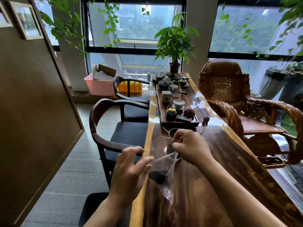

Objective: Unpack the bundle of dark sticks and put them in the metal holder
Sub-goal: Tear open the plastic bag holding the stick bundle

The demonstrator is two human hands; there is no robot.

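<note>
Dark sticks sat bunched low in a clear bag over the table. The left hand touched its side with blurred fingers, grip unclear; the right hand pinched its top. An uneven tug could spill sticks short of the metal holder beyond.

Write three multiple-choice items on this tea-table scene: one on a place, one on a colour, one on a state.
1. The tea tray stands:
A) on the floor
B) on the wooden table
C) on a chair seat

2. The bin by the window is:
A) pink
B) blue
C) black

3. The clear plastic bag is:
A) lying flat, untouched
B) held up by its top in the right hand
C) empty

Answers:
1 B: the tray rests on the tabletop.
2 A: its walls are pink.
3 B: the fingers pinch the bag's upper corner, with the dark sticks inside.
</note>
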